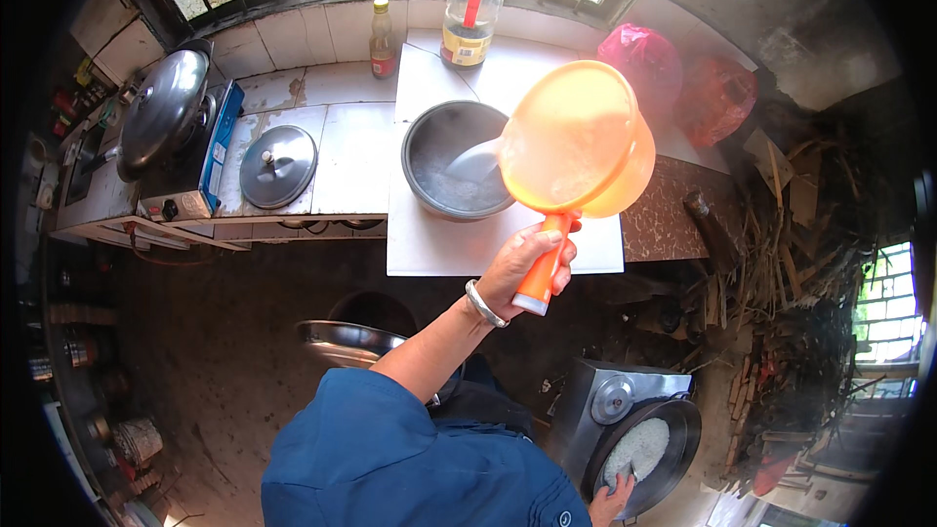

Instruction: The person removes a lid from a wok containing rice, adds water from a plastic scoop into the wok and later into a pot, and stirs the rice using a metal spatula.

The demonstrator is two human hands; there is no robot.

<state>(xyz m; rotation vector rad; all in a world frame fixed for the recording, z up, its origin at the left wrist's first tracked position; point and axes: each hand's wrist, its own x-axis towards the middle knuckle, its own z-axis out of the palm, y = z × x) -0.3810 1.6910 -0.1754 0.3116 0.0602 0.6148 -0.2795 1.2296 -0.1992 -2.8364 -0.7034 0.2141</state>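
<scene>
My left hand (531,263), with a silver-coloured bangle at its wrist, grips the handle of an orange plastic dipper (567,135). The dipper is tilted towards a dark round pot (417,183), and whitish liquid (476,161) runs from its rim into the steaming pot. Down at the lower right, my right hand (613,501) is at the edge of white rice grains (644,446) in a dark wok (684,446). A greyish utensil seems to lie by its fingertips; whether the hand holds it is unclear.
A large plastic bottle (465,15) and a small sauce bottle (382,44) stand behind the pot. Left are a pot lid (278,167) and a lidded pan (165,110) on a gas stove (219,154). Plastic bags (640,62) and firewood (787,234) are at right; a metal basin (351,337) is below.
</scene>
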